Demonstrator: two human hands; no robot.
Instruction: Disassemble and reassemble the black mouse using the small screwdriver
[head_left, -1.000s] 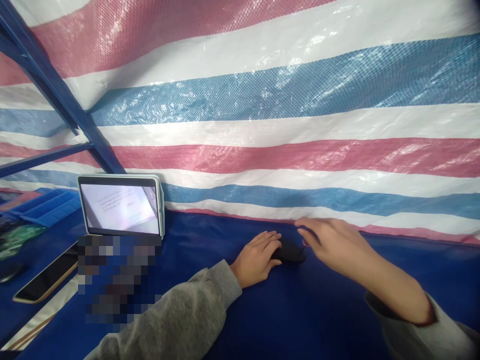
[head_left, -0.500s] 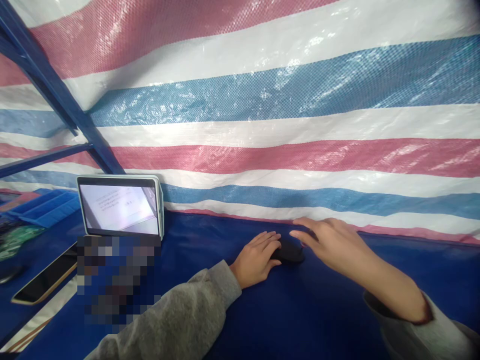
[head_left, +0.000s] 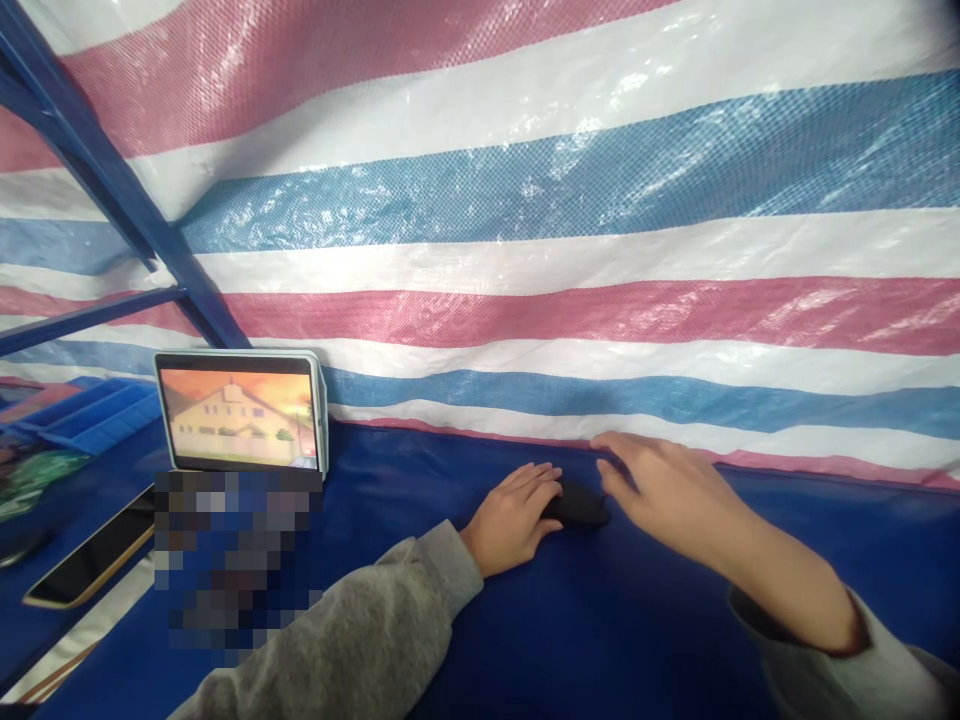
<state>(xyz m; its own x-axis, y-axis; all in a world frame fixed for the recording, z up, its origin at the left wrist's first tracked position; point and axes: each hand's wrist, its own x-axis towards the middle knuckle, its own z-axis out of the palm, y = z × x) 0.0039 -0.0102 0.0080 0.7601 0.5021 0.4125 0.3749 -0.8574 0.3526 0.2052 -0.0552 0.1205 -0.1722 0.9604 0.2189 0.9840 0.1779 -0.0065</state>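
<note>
A small black rounded object [head_left: 581, 504], shaped like a computer mouse, lies on the blue tabletop [head_left: 570, 620]. My left hand [head_left: 516, 515] grips its left end between thumb and fingers, covering part of it. Just past the object's right end is my right hand [head_left: 652, 490], palm down, with thumb and forefinger apart and nothing visible between them. Its other fingers are mostly hidden behind the forefinger. Whether the right thumb touches the object is hard to tell.
A tablet [head_left: 236, 415] in a pale case stands at the left, showing a cartoon house. Near it lie a phone [head_left: 97, 550], a blue compartment tray [head_left: 105, 415] and green plastic [head_left: 41, 480]. Striped sheeting [head_left: 570, 315] hangs behind, with a blue metal frame [head_left: 161, 240] at left.
My right hand has shifted slightly rightward, and its thumb has drawn back from the black object. The left hand stays put. The tablet's picture switched from a page to a cartoon house.
</note>
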